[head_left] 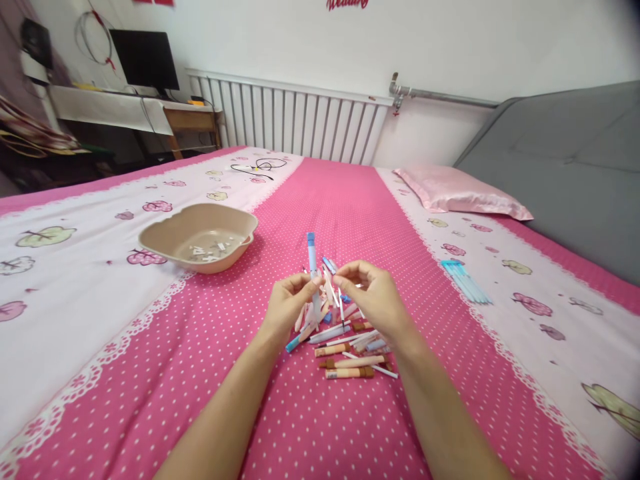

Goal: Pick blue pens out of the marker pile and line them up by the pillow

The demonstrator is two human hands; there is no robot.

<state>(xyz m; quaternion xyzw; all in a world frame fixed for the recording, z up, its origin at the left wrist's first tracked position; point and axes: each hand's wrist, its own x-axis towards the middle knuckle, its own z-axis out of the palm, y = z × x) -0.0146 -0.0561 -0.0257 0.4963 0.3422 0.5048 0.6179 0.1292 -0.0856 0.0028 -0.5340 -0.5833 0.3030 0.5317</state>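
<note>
My left hand (295,297) pinches an upright pale blue pen (312,253) with a darker blue end on top. Beside it, my right hand (375,293) is closed at thumb and fingertips. A thin white stick with a dark tip (342,310) runs down from those fingertips and looks held by them. Under both hands lies a loose pile of pen parts: brown-ended barrels (350,373), blue and pink pieces, and several thin white sticks (370,337). The hands partly hide the pile.
Left of the pile, a beige plastic basin (215,265) holds small white pieces. A bundle of light blue pens (467,283) lies at right on the pink dotted bedspread (330,433). Farther back are a black cable (270,163) and a pink pillow (460,190).
</note>
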